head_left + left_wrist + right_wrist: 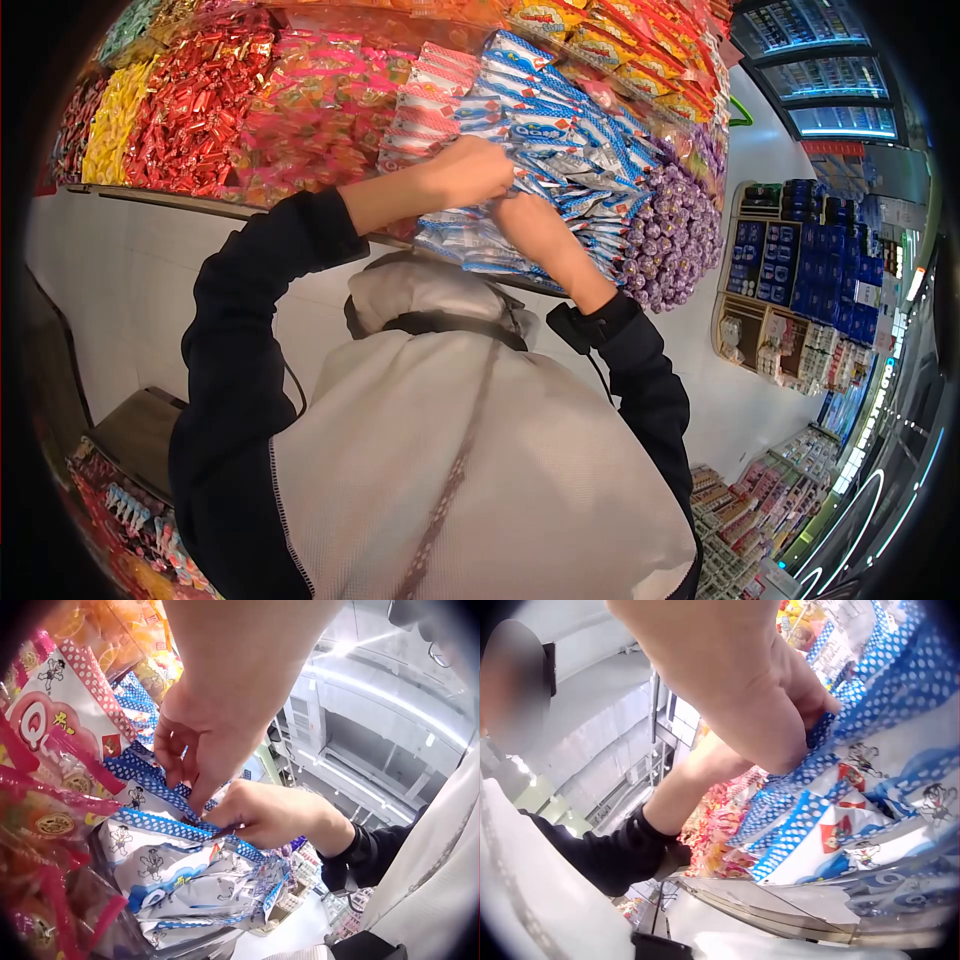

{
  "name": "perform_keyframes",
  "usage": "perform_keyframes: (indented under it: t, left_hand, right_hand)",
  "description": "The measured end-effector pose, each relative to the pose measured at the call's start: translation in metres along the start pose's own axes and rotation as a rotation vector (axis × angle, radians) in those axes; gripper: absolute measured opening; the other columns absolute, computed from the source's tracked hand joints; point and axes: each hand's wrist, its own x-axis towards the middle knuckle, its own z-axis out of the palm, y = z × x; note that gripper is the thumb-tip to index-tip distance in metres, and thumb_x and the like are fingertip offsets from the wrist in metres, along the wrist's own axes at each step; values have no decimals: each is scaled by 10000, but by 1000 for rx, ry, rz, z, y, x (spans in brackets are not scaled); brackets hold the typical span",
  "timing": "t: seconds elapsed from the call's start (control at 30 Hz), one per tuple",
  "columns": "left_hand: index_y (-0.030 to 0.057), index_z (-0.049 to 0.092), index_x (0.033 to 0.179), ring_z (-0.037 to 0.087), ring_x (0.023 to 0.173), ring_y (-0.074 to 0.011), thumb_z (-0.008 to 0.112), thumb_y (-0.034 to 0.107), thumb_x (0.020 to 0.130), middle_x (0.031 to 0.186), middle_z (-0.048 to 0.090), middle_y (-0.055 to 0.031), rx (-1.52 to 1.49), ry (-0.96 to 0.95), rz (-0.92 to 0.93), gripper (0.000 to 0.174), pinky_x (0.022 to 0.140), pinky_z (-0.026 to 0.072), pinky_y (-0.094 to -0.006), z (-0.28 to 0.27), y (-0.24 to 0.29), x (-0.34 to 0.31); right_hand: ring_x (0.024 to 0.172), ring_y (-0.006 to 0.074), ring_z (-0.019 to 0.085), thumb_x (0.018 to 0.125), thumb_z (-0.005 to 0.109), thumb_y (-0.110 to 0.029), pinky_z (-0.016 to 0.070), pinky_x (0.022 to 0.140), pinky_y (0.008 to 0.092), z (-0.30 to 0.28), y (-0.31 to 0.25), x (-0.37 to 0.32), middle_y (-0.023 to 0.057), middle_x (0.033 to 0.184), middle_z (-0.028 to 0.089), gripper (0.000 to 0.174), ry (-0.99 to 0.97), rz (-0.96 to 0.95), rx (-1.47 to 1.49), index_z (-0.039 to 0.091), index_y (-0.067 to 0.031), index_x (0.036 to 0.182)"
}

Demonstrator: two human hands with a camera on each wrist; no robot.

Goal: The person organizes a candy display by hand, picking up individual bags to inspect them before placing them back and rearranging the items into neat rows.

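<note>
Both hands are together over a pile of white candy packets (pixel 560 130) with blue polka-dot edges. Seen from the left wrist, the fingers of my left hand (pixel 206 735) curl down and pinch the dotted edge of a packet (pixel 161 784). Right beside it, my right hand (pixel 266 810) grips the same stretch of blue edging with thumb and fingers. From the right wrist, the right hand (pixel 772 712) holds a dotted packet edge (pixel 821 735), its fingertips partly hidden. The left hand (pixel 712 761) shows behind it.
Pink-and-white packets (pixel 425 105) and red wrapped candies (pixel 195 110) fill the bin to the left. Purple wrapped balls (pixel 675 235) sit at its right end, yellow bags (pixel 545 20) behind. A shelf of blue goods (pixel 840 270) stands across the aisle.
</note>
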Motion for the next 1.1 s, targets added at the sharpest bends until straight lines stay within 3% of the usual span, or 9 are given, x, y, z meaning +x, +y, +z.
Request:
perform_keyframes:
  t: [0.13, 0.23, 0.3, 0.4, 0.53, 0.73, 0.83, 1.0, 1.1]
  left_hand:
    - [88, 620, 684, 576, 686, -322, 620, 190, 709, 652, 563, -141, 0, -59, -50, 105, 593, 452, -417, -4, 0, -2]
    - [89, 628, 683, 585, 685, -316, 607, 192, 709, 663, 576, -138, 9, -46, -58, 108, 602, 457, -421, 2, 2, -6]
    - [77, 639, 655, 604, 654, -318, 583, 187, 698, 638, 599, -139, -15, -8, -45, 130, 598, 468, -422, 4, 1, -8]
    - [99, 627, 735, 579, 731, -310, 601, 194, 738, 708, 574, -137, 20, -126, -93, 99, 636, 450, -420, 9, 2, -9]
    - [102, 628, 764, 581, 750, -300, 592, 189, 753, 707, 576, -132, -7, -125, -109, 95, 666, 451, -414, 11, 6, -13]
    - [89, 624, 787, 583, 772, -289, 585, 194, 766, 713, 580, -126, 78, -77, -66, 114, 678, 457, -410, 19, 10, -18]
    - [88, 621, 816, 582, 778, -289, 582, 194, 773, 726, 585, -122, 63, -98, -76, 121, 675, 460, -405, 18, 12, -17]
    - [89, 613, 782, 586, 774, -281, 589, 157, 742, 742, 610, -79, -65, -150, -139, 82, 659, 469, -387, -19, 17, -9]
    - [72, 597, 847, 559, 803, -290, 623, 177, 751, 774, 573, -93, -160, 386, -104, 145, 689, 458, -380, -45, 8, 13]
  right_hand:
    - [646, 343, 601, 700, 553, -55, 479, 584, 413, -26, -9, -13, 193, 649, 588, 61, 138, 35, 279, 596, -12, 691]
    - [651, 359, 577, 752, 534, -57, 467, 607, 438, -39, -11, -21, 187, 687, 583, 101, 99, 31, 196, 585, -34, 837]
    - [645, 357, 577, 740, 525, -41, 468, 595, 433, -28, -9, -18, 183, 677, 580, 122, 73, 21, 129, 588, -37, 844]
    - [634, 348, 580, 720, 513, -23, 468, 576, 424, -13, -3, -15, 174, 662, 578, 136, 92, 0, 117, 587, -41, 832]
    - [629, 333, 586, 743, 524, -42, 469, 566, 415, -26, -8, -20, 162, 685, 592, 143, 94, 14, 93, 598, -49, 864]
    - [697, 280, 626, 807, 569, -87, 489, 583, 337, -61, -25, -42, 141, 810, 637, 209, 435, 146, 339, 605, -76, 1012]
    - [701, 296, 620, 797, 572, -102, 493, 595, 345, -54, -11, -51, 125, 858, 638, 211, 556, 243, 447, 595, -76, 1006]
    - [745, 227, 654, 821, 537, -39, 502, 626, 283, -57, -5, -66, 117, 840, 653, 247, 612, 325, 551, 572, -61, 1065]
    - [765, 203, 656, 835, 520, -36, 500, 651, 272, -50, 0, -75, 108, 846, 658, 251, 675, 371, 676, 563, -60, 1081]
